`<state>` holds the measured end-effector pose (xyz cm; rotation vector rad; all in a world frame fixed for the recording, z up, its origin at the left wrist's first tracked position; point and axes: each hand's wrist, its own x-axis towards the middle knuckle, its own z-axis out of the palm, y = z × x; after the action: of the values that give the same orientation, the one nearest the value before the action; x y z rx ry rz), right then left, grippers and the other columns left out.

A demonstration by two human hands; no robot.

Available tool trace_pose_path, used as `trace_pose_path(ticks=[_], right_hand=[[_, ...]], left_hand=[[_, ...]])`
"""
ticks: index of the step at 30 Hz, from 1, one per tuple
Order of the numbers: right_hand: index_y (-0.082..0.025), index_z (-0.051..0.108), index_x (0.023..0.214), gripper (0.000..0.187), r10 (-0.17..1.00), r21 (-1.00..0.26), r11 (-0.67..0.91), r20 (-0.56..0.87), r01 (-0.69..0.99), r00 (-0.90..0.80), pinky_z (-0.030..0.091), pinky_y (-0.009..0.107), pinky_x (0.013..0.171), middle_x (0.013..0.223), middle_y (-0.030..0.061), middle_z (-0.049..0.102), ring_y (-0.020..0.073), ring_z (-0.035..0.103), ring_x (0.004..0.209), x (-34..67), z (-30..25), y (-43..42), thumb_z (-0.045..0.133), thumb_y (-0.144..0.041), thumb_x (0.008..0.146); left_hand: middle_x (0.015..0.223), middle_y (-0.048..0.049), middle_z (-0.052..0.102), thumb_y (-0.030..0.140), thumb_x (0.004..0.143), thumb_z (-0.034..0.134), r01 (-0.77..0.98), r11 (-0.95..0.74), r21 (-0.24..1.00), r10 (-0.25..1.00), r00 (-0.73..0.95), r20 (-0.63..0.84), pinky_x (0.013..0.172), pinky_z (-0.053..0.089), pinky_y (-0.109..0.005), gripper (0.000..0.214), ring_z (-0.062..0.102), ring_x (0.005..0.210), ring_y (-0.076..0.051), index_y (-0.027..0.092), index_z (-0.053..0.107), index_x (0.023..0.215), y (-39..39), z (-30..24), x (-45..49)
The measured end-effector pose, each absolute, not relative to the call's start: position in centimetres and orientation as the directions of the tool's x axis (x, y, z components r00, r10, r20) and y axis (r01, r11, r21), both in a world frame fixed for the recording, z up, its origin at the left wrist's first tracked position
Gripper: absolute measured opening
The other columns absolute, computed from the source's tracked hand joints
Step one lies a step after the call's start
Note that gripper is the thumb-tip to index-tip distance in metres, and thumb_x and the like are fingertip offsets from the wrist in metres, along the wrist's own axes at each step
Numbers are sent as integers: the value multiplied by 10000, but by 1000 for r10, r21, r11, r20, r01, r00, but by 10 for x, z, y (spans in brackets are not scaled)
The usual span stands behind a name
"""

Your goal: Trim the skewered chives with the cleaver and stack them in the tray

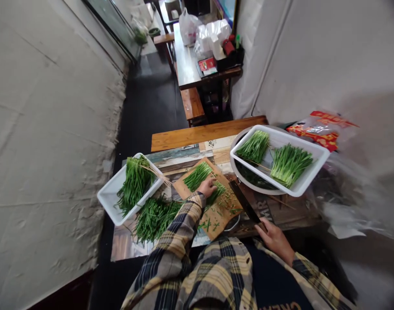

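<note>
My left hand (207, 187) rests over a bunch of cut garlic chives (197, 175) on a wooden cutting board (201, 220). Its fingers are curled on the stalks, and the fingertips are partly hidden. In my right hand (276, 239) is the handle of a dark-bladed kitchen knife (244, 201); the blade points up and left at the board's right edge, apart from the chives. Small green and pale trimmings are scattered over the board. Left of it lies a loose heap of long chives (156, 217), partly behind my left sleeve.
On the left, a white tray (108, 197) holds chives and thin wooden skewers (161, 175). Another white tray (298, 189), with two chive bunches, sits across a round basin (237, 172). Plastic bags (326, 129) lie at the right. Beyond the table stands a bench (190, 135).
</note>
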<state>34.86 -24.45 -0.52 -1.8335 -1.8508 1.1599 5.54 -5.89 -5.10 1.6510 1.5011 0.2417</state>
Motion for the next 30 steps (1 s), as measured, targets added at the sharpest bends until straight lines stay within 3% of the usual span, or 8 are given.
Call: trace_pose_path(ticks=[4,7,12,15,19,30], right_hand=[[-206,542,1066,322,936,-668,-103,-317,737,-156,469,262,648,825,52,703,195,667,721,355,-5,-233,386,-429,894],[-212,545,1060,300,935,-652,-59,-301,756,-186,464,254,659,853,52,708,195,674,759,355,-1,-219,382,-405,899],[-204,550,1036,280,926,-580,26,-293,814,-239,436,242,627,780,44,694,191,668,723,350,1,-194,380,-382,903],[-204,544,1029,290,919,-556,79,-281,827,-276,418,239,608,778,45,684,188,660,714,347,0,-182,359,-394,912],[-205,547,1019,296,916,-579,94,-269,810,-299,408,234,601,758,45,677,188,654,715,343,1,-174,366,-410,906],[-192,536,1000,295,890,-594,99,-305,799,-338,414,234,600,731,42,661,181,642,665,336,8,-167,359,-410,909]], left_hand=[[935,-73,644,170,710,588,753,104,650,901,206,-382,841,461,-343,452,587,886,-196,134,570,1161,-51,-66,74],[1123,-122,585,166,720,578,798,105,594,936,122,-329,959,400,-392,536,519,1084,-241,142,494,1248,-57,-70,79],[1225,-164,515,241,807,488,896,114,429,982,-36,-187,992,381,-386,540,483,1156,-248,123,400,1327,-81,-57,75],[1413,-179,364,293,821,476,931,-13,364,985,74,-156,1074,283,-420,615,321,1319,-271,117,307,1386,-103,-47,80],[1524,-140,157,346,795,510,945,-137,297,952,208,-225,1116,152,-498,756,98,1407,-291,150,173,1442,-126,-49,98],[1540,-122,58,446,779,511,940,-140,312,932,232,-279,1134,77,-484,839,-3,1412,-284,127,127,1453,-132,-71,104]])
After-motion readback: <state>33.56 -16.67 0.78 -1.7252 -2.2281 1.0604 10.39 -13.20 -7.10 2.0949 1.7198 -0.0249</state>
